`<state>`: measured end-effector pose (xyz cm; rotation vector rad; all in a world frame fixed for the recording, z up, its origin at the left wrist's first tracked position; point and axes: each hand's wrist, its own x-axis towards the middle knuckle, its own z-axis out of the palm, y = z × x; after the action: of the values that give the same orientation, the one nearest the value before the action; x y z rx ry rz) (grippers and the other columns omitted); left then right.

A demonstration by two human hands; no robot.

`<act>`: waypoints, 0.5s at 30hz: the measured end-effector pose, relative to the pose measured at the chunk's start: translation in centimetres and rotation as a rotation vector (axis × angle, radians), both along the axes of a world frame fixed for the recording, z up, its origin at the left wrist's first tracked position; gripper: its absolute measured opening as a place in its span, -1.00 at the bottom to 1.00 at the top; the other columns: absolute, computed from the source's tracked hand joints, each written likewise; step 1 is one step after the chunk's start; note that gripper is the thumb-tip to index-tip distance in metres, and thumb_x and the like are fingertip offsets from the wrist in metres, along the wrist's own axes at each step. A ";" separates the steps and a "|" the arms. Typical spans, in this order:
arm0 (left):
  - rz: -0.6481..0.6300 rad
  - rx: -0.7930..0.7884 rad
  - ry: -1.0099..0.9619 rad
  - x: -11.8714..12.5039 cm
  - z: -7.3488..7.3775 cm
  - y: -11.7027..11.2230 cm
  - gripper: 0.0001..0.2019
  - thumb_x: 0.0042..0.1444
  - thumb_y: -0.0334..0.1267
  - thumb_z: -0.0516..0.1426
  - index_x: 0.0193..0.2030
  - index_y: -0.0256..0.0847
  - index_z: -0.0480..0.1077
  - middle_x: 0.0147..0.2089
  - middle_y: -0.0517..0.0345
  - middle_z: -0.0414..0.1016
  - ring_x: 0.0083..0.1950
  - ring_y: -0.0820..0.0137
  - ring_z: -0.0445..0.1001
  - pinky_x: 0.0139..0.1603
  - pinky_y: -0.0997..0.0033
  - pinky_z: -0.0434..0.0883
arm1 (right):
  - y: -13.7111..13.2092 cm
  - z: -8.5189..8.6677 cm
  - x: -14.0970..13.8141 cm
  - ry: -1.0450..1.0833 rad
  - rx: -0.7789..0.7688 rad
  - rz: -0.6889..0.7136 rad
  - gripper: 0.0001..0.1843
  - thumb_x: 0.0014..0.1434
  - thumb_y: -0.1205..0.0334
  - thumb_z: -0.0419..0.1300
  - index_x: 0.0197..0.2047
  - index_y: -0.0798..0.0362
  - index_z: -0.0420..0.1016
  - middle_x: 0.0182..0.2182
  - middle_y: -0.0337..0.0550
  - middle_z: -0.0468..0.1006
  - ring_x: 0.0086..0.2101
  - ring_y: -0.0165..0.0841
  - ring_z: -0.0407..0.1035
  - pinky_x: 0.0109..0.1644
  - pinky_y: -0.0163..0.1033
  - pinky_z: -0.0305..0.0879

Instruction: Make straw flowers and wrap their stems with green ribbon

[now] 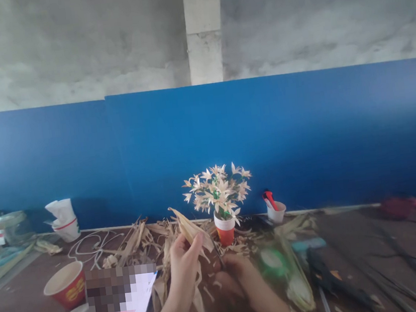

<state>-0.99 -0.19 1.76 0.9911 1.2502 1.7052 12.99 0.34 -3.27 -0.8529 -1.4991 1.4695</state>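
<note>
My left hand (185, 264) pinches a pale dried corn husk (190, 227), its pointed end sticking up and to the left. Close by on the right, my right hand (240, 272) is closed on what looks like a pair of scissors (219, 255); its thin dark blades point up at the husk's right edge, and blur hides details. Behind both hands stands a red and white paper cup (225, 230) holding a bunch of cream husk flowers (221, 189). Husk strips (138, 241) and small scraps lie around and beneath my hands.
At left stand a red paper bowl (67, 287) and a white cup (66, 228) with tissue, near a white cable (94, 246). Right of the flowers are a white cup (276, 212) with a red-handled tool, a green tape roll (274, 261) and a dark glue gun (335, 281). A blue partition (264, 119) stands behind.
</note>
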 end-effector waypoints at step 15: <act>-0.094 -0.065 0.125 -1.6 0.0 0.5 -0.59 -0.12 0.11 0.21 -0.59 -0.25 0.33 -0.71 0.28 0.24 -0.72 0.63 0.02 -0.73 0.58 -0.11 | 0.8 -0.6 0.5 -0.020 0.012 0.080 -0.69 -0.15 0.02 0.33 -0.44 0.10 0.52 -0.70 -0.33 0.32 -0.62 -0.43 0.26 -0.52 -0.33 0.21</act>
<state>-2.63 0.35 1.78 1.1139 1.3094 1.5417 13.51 1.13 -3.92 -0.8113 -1.5716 1.5126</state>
